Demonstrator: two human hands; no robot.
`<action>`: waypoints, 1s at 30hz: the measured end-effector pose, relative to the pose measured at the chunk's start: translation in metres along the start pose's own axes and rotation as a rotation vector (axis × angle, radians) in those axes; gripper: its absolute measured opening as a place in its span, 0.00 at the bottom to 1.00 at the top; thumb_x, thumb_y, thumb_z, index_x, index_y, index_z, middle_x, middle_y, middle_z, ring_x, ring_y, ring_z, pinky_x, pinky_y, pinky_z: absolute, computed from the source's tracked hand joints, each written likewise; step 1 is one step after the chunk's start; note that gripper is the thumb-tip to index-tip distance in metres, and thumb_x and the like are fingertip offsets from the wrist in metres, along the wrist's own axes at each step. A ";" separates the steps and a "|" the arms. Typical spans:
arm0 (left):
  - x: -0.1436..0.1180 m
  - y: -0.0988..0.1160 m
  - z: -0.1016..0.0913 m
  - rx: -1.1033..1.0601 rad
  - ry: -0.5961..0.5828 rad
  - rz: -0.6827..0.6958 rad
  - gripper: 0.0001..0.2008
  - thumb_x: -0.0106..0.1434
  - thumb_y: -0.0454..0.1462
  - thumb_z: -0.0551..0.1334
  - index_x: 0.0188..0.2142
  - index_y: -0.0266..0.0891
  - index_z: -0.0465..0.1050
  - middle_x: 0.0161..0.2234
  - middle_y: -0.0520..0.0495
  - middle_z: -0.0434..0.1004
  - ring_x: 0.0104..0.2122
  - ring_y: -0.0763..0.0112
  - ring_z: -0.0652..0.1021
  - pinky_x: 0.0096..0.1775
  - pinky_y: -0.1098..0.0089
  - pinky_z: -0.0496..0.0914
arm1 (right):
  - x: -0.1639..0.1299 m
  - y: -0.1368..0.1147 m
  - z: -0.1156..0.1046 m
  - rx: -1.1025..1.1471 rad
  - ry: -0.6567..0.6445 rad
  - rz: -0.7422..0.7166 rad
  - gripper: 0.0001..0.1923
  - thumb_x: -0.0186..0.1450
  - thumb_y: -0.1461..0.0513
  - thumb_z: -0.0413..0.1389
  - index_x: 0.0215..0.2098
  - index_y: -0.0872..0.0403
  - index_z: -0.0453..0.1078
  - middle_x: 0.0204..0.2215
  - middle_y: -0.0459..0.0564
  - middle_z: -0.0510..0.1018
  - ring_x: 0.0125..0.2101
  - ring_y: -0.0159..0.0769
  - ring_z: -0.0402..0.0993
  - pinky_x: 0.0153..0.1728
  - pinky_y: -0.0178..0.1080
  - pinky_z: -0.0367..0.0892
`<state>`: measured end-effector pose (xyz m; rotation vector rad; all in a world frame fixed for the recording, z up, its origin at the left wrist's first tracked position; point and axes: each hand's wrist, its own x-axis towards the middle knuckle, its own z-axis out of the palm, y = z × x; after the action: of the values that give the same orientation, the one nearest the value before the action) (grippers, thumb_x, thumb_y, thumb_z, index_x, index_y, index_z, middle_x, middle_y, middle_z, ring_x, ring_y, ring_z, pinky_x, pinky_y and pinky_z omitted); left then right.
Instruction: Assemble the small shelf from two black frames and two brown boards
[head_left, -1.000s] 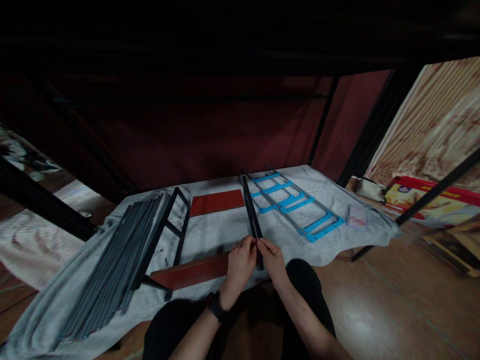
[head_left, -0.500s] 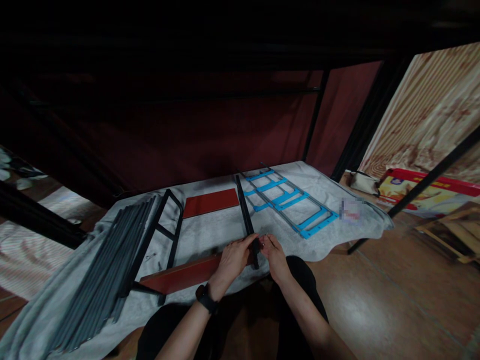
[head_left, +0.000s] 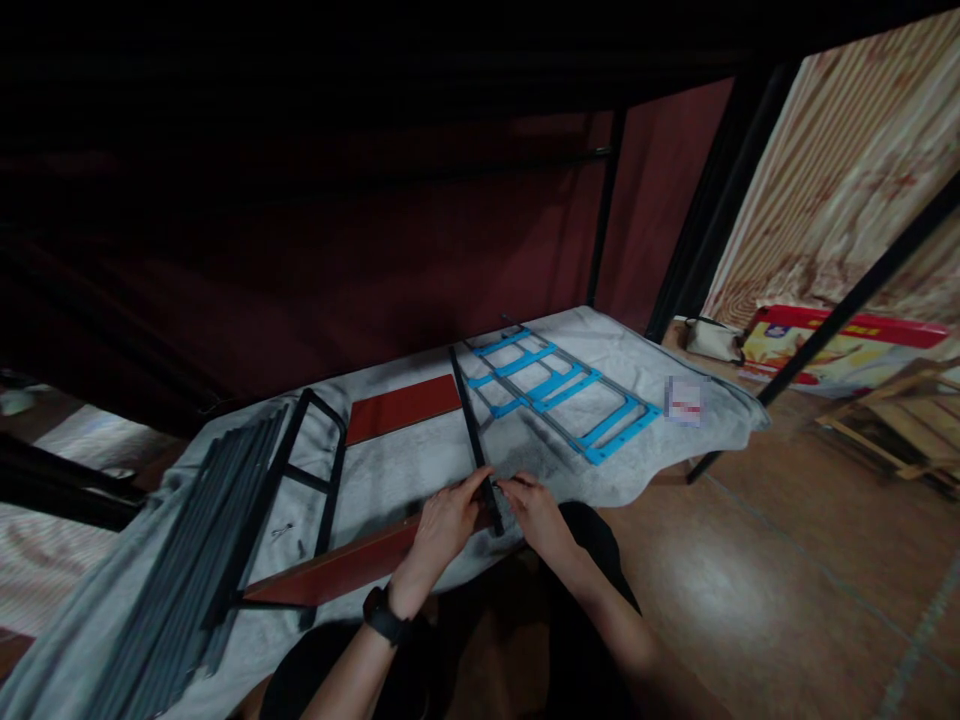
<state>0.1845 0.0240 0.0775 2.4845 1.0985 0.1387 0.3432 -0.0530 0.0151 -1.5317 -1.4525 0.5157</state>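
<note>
A long black metal bar [head_left: 469, 425] lies on a grey cloth [head_left: 420, 470] spread over the floor, pointing away from me. My left hand [head_left: 442, 525] and my right hand [head_left: 534, 515] meet at its near end, fingers pinched on the bar from either side. A dark watch sits on my left wrist. A reddish-brown board [head_left: 337, 568] lies just left of my left hand, its end under my fingers.
On the cloth lie a bundle of grey rods [head_left: 199, 560], a black frame [head_left: 300, 485], a second red board [head_left: 405, 405] and a blue-and-grey ladder-like frame [head_left: 559, 395]. Dark bed-frame posts stand behind. A red box [head_left: 840, 350] and wooden floor are to the right.
The view has swung left and down, so everything sits further left in frame. My hands stay pinched together at the near end of the black bar.
</note>
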 end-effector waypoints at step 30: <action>0.005 0.004 -0.011 -0.062 -0.074 -0.115 0.30 0.64 0.32 0.56 0.65 0.50 0.57 0.48 0.50 0.81 0.48 0.64 0.80 0.48 0.67 0.71 | 0.029 -0.014 -0.033 -0.093 -0.185 -0.149 0.14 0.67 0.70 0.50 0.44 0.52 0.76 0.37 0.51 0.76 0.36 0.36 0.75 0.38 0.35 0.69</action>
<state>0.1880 0.0289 0.0888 2.3462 1.1841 0.0460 0.3684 -0.0391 0.0510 -1.4637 -1.7399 0.5175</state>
